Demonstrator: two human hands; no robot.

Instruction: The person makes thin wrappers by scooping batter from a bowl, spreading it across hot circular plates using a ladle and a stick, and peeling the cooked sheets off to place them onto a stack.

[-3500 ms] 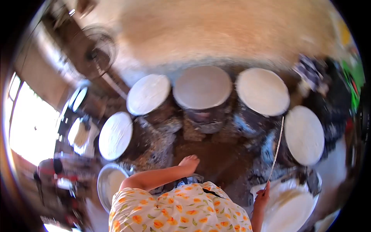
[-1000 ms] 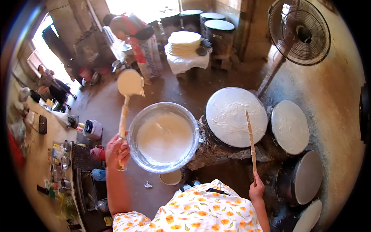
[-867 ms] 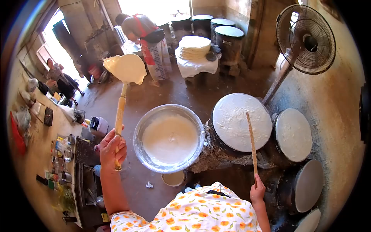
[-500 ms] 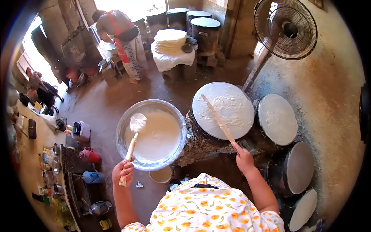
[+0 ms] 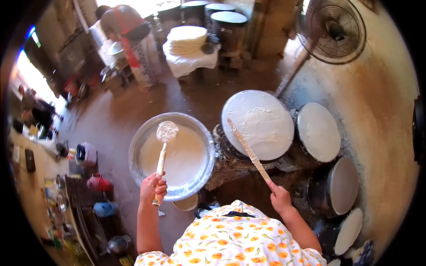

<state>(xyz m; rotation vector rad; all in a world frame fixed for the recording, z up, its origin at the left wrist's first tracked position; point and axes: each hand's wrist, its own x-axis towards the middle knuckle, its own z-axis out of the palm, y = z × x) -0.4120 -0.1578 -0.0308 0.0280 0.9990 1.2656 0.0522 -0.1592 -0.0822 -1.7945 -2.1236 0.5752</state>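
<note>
My left hand point(image 5: 153, 188) is closed around the handle of a ladle point(image 5: 167, 131), whose batter-coated bowl is over a wide metal basin point(image 5: 188, 191). Pale, runny batter point(image 5: 182, 162) fills much of the basin. In my right hand point(image 5: 280, 199) is a long, flat wooden spatula point(image 5: 249, 151), smeared with batter. Its tip lies at the left part of a large round griddle point(image 5: 262, 104), or just over it; I cannot tell if they touch. White batter covers the griddle top, lumpier toward the middle.
More round white-topped drums point(image 5: 318, 133) curve along the right wall. A pedestal fan point(image 5: 330, 31) stands beyond the griddle. At the back, a person point(image 5: 126, 31) bends beside a stack of flatbreads point(image 5: 187, 40). Jugs point(image 5: 100, 182) and a cluttered bench line the left.
My left hand and the ladle have moved right, the ladle's bowl slightly up. The spatula tip has shifted down and left, and the batter on the griddle looks smoother. The view has shifted a little.
</note>
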